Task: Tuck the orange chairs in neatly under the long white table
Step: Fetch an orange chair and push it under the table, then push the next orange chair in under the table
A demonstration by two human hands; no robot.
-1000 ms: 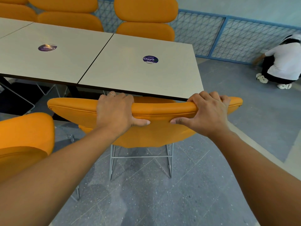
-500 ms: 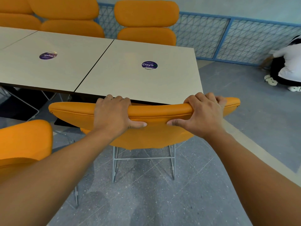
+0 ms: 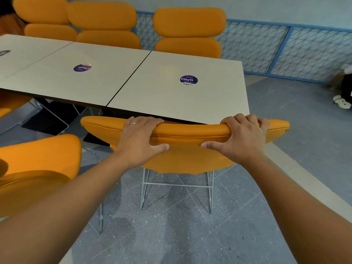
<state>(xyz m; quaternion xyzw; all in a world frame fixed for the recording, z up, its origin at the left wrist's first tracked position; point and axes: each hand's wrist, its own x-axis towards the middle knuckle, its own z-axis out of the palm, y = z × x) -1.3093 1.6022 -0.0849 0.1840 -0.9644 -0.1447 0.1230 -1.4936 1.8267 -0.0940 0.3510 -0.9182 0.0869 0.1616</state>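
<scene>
An orange chair [image 3: 186, 149] stands in front of me with its backrest top right at the near edge of the long white table [image 3: 152, 88]. My left hand [image 3: 140, 139] grips the top of the backrest left of centre, fingers curled over it and thumb on the back. My right hand [image 3: 241, 138] grips the same backrest right of centre. The seat is hidden under the table; the chair's grey wire legs [image 3: 176, 187] show below.
A second orange chair [image 3: 38, 168] stands close at my left, apart from the table. Three orange chairs [image 3: 188, 33] line the table's far side. A blue mesh railing [image 3: 285, 50] runs behind. A crouching person [image 3: 344, 88] is at the far right on the grey floor.
The chair's backrest has come closer to the table's edge. My view has turned left, so the table and chair sit further right and the crouching person has slid to the frame's edge.
</scene>
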